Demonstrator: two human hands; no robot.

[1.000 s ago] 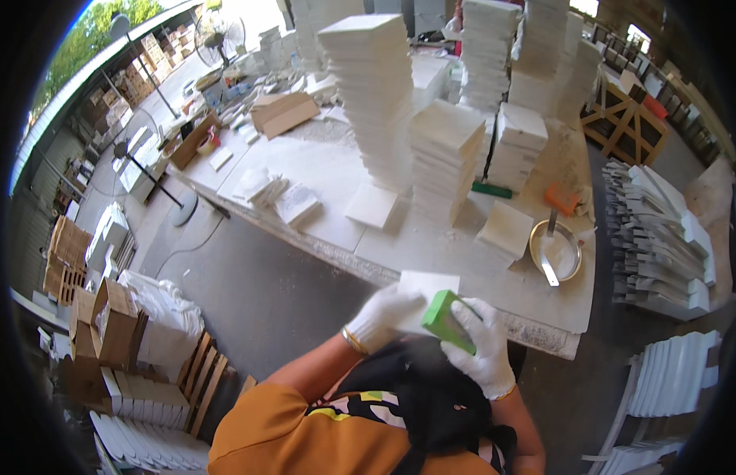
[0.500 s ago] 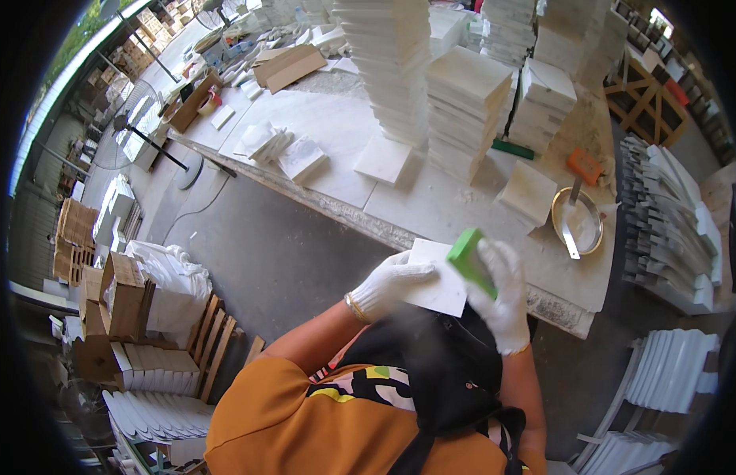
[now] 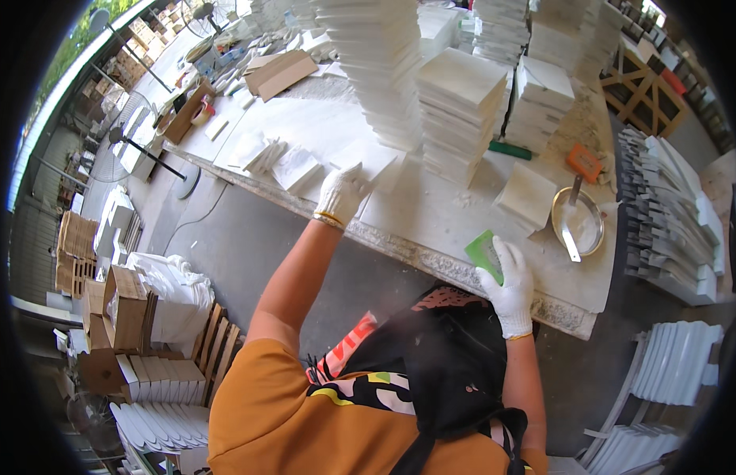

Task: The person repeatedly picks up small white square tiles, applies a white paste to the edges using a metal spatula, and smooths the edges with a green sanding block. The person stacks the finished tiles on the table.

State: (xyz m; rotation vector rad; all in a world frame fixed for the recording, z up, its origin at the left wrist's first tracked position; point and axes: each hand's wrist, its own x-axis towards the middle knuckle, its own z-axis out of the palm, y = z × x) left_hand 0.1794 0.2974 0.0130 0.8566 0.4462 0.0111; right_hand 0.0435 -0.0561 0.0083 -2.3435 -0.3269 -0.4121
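Note:
My left hand (image 3: 342,192), in a white knitted glove, reaches over the table's near edge. Its fingers are closed on the corner of a square white tile (image 3: 370,158). This tile lies on or just above the spot at the foot of the tall tile stack; whether it rests flat I cannot tell. My right hand (image 3: 510,286), also gloved, is by the table's front edge. It grips a flat green block (image 3: 483,252), its fingers on the right side. Left of the held tile lie a thick white tile (image 3: 295,169) and a few thin pieces (image 3: 261,152).
Tall tile stacks (image 3: 459,119) stand at the back of the stone-topped table (image 3: 419,214). On the right are a single tile (image 3: 526,196), a round gold-rimmed dish (image 3: 596,229) with a metal scraper, and an orange box (image 3: 584,162). A floor fan (image 3: 150,150) stands left.
My left hand has carried the white tile away from my body, forward and left onto the table. The green block, in my right hand, has come off the tile and dropped slightly.

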